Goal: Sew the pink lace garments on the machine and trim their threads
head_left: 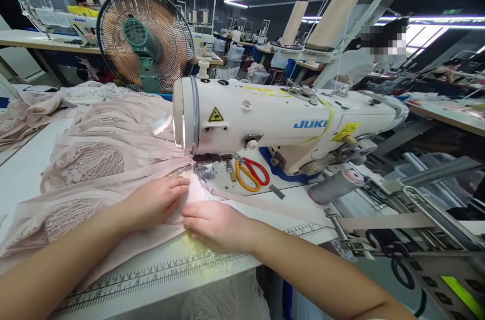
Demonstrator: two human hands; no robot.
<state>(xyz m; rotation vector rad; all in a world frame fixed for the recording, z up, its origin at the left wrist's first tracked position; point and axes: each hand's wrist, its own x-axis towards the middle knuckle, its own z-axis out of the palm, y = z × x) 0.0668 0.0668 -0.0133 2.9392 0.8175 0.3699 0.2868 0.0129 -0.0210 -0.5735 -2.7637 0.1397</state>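
Pale pink fabric (132,242) with lace panels spreads over the table and runs up to the needle area of a white JUKI sewing machine (235,108). My left hand (157,201) rests on the fabric just left of the needle, fingers together and bent onto it. My right hand (217,224) grips the fabric's near edge, its fingertips close to the left hand's. A narrow pink strip (265,204) runs from the right toward the presser foot. The needle tip and my thumbs are hard to make out.
Scissors (248,173) with red and yellow handles lie on the machine bed. Beside the machine is a grey thread cone (337,186). A printed ruler tape (151,279) follows the front edge. Behind stands a large fan (146,40). Metal guides (379,221) are at right.
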